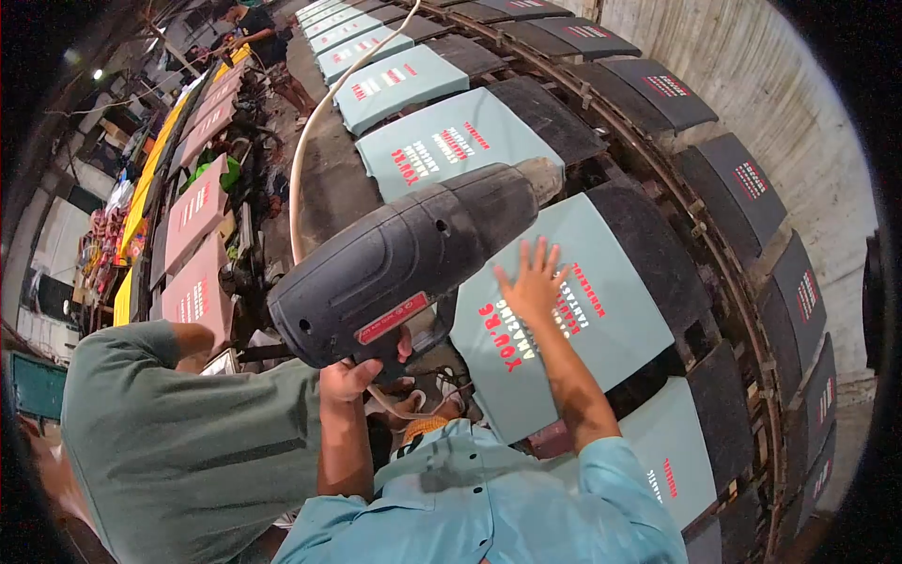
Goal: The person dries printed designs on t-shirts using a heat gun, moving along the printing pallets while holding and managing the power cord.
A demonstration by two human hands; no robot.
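Left hand (346, 381): lower centre of the frame; we see it wrapped firmly round the handle of the heat gun (399, 254). Trigger finger partly hidden.
Heat gun: centre of the frame, nozzle toward the upper right. We cannot tell whether it is running, nor how high the nozzle sits over what is beneath.
Right hand (534, 287): right of centre, fingers spread, holding nothing, palm down over the pale green cloth (625, 320). It is blurred; we cannot tell touching from hovering.
Pale green cloth: right of centre, lying flat. Red and white words are on it, so we judge the lettering laid down; dryness cannot be read. Some words lie behind hand and forearm.
Lower cloth (681, 461): lower right, partly behind the blue sleeve (625, 489); only some lettering shows.
Neighbour's sleeve (197, 423): lower left; we see no hand clearly.
Row beyond: more pale cloths (376, 89) toward the top, all lettered as far as we can read. Nothing visible lets us sort finished from waiting, so we leave the remainder uncounted.
Dark cloths (742, 179): right side, lettered too.
Pink cloths (199, 211): left side, lettering too small to read.
Cord (299, 179): upper centre, cut off at the top edge.
Far person (258, 28): upper left, dim; handwork unclear.
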